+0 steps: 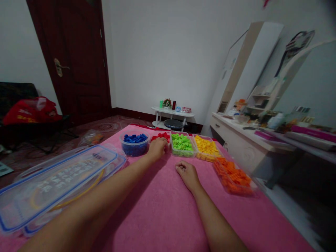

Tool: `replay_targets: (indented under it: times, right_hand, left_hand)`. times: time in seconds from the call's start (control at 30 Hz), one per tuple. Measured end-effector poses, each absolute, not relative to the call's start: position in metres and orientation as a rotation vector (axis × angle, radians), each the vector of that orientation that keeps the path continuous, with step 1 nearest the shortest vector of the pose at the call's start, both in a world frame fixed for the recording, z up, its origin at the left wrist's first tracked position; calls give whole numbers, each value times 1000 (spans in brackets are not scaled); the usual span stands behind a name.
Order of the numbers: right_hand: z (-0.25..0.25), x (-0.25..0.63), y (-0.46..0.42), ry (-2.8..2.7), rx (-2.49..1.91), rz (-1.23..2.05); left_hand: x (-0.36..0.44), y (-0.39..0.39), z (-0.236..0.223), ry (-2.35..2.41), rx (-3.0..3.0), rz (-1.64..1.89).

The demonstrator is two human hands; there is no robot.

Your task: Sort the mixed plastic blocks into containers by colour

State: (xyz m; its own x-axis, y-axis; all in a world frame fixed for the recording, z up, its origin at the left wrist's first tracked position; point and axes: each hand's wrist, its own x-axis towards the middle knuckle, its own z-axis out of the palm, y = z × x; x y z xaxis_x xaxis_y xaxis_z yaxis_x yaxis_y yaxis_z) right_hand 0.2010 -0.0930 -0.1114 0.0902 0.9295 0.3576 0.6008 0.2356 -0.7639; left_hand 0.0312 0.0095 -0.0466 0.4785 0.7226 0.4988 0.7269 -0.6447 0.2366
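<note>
My left hand (157, 148) reaches to the near side of a clear box of red building bricks (160, 135). Its fingers bend down at the box's edge, and what they grip, if anything, is hidden. My right hand (187, 172) rests on the pink cloth (160, 203) with its fingers curled in; their inside does not show. Left of my left hand stands a round tub of blue bricks (134, 144). Bright green bricks (182, 142) fill a box just beyond my right hand, and yellow bricks (206, 146) fill the one beside it.
A box of orange bricks (233, 176) stands at the right. Clear lids with blue rims (60, 178) lie stacked at the left, under and beside my left forearm. Beyond the table are a low white stand (172, 112) and a dresser (236, 134) crowded with bottles.
</note>
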Motion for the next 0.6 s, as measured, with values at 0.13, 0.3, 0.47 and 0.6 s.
replay_targets:
  times: [0.13, 0.3, 0.47, 0.6]
  right_hand:
    - [-112, 201, -93, -1606, -1451, 466]
    - [-110, 200, -93, -1613, -1432, 462]
    - [-109, 200, -91, -1651, -1435, 417]
    - [-111, 201, -91, -1646, -1453, 429]
  left_hand:
    - [32, 5, -58, -1212, -2698, -919]
    - [34, -15, -84, -1122, -2518, -1231]
    - [35, -35, -90, -924, -2666, -1473]
    - [45, -43, -97, -1108, -3064, -1639]
